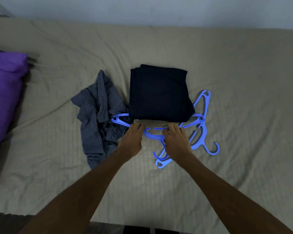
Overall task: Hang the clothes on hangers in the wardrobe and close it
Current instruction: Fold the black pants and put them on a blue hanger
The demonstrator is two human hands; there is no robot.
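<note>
Both arms reach out over the bed. The left hand and the right hand each curl their fingers around a blue hanger, one on each side of it. The far part of this hanger sits under the folded dark clothes, right past the fingertips. I think the step is getting those clothes onto the hanger; next the hands may need to lift both together. More blue hangers lie just to the right. A striped shirt lies crumpled to the left, touching the hanger's end. A purple pillow is far left. No wardrobe shows.
</note>
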